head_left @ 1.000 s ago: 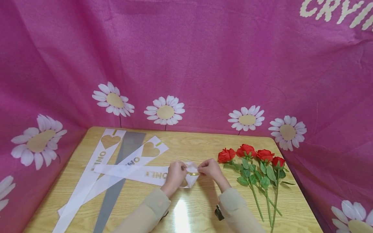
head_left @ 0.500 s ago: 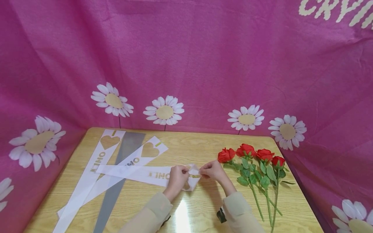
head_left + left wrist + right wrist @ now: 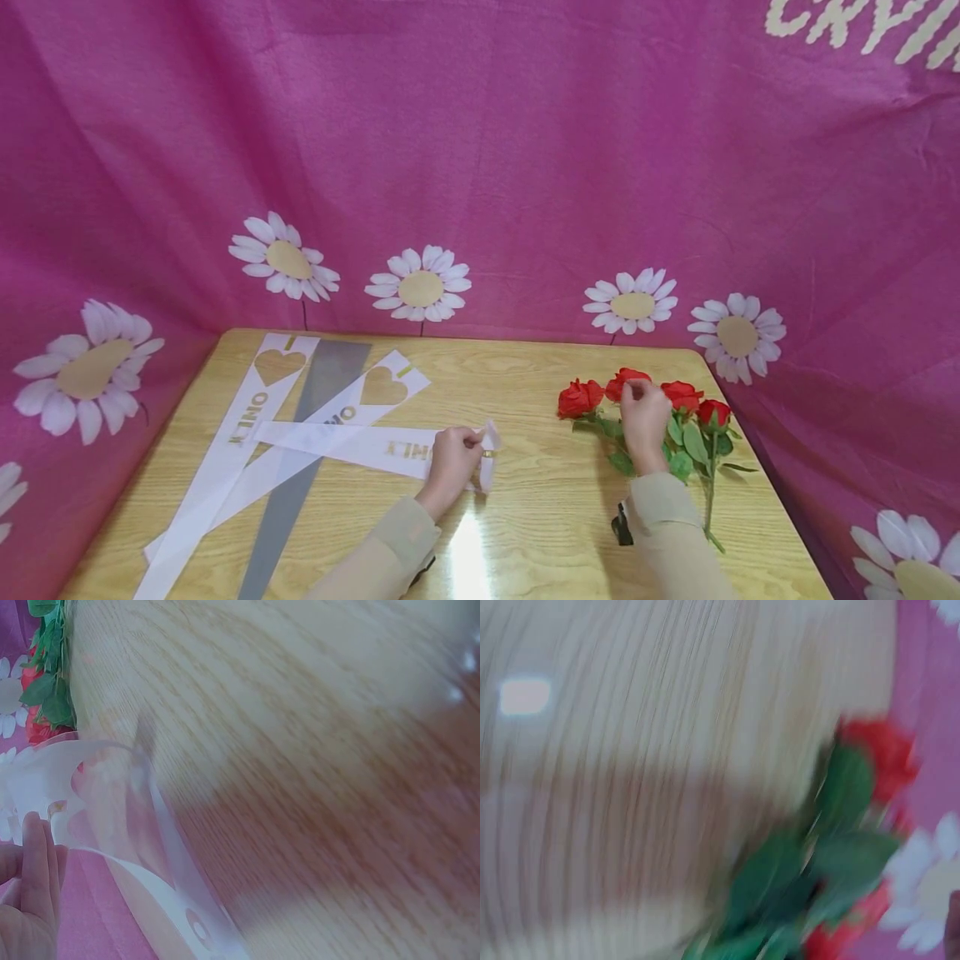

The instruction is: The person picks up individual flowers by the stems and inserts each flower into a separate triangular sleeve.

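My left hand (image 3: 453, 467) pinches the folded-up right end of a white flower wrapping strip (image 3: 352, 446) with gold lettering, at the middle of the table. In the left wrist view, the fingers (image 3: 39, 877) are against the translucent, curled strip (image 3: 112, 772). A short gold band (image 3: 489, 454) crosses the folded end. Over to the right, my right hand (image 3: 647, 421) is above the red roses (image 3: 579, 398), thumb and fingers drawn together and covering part of the stems. I cannot tell whether anything is between them. Blurred roses (image 3: 881, 757) and leaves fill part of the right wrist view.
Two more white strips with gold hearts (image 3: 281, 367) and a grey strip (image 3: 288, 492) lie crossed on the left of the wooden table (image 3: 525, 533). A pink cloth (image 3: 480, 167) printed with daisies hangs behind and at both sides.
My right hand has left the gold band at the strip's end and moved right, over the roses. My left hand stays on the strip, whose folded end now stands up more narrowly.
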`<state>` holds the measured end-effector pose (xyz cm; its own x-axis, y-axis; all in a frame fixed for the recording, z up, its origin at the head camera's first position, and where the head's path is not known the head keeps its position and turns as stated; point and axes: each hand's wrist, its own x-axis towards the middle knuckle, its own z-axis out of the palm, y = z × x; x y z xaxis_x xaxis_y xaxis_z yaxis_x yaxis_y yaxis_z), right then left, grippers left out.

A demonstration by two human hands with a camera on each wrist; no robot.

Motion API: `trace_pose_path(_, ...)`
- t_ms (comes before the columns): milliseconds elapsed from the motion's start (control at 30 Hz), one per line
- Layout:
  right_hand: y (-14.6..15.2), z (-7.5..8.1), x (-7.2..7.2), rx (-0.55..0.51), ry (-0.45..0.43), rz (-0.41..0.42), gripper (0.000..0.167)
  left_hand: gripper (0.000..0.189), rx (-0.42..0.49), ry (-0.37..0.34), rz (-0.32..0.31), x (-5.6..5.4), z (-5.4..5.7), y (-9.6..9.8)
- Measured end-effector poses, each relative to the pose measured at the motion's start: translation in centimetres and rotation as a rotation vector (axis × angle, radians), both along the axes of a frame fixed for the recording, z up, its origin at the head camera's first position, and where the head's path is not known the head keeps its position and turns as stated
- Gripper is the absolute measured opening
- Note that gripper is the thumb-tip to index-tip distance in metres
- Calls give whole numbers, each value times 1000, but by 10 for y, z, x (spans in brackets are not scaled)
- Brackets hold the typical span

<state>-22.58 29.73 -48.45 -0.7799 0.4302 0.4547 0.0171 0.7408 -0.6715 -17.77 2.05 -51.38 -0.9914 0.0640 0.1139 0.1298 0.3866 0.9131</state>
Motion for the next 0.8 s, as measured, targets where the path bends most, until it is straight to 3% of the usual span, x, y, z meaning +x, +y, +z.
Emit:
trace_pose_path(133, 42, -6, -3, 68, 17, -122, 16, 11, 2, -2, 3, -1, -1, 0)
trace_pose_path(300, 81, -17, 3, 105, -28, -194, 18, 11, 7, -11, 2, -1, -3, 1)
trace_pose_path(500, 107, -26, 17, 95, -276, -249, 23, 11, -5, 14, 15, 0, -3, 0)
trace_pose_path(667, 119, -30, 27, 149, -489, -216, 25, 10, -7, 8, 33, -1, -3, -2)
trace_pose_path(800, 127, -33, 31, 220, -592, -172, 26, 10, 0, -4, 35, -2, -4, -2)
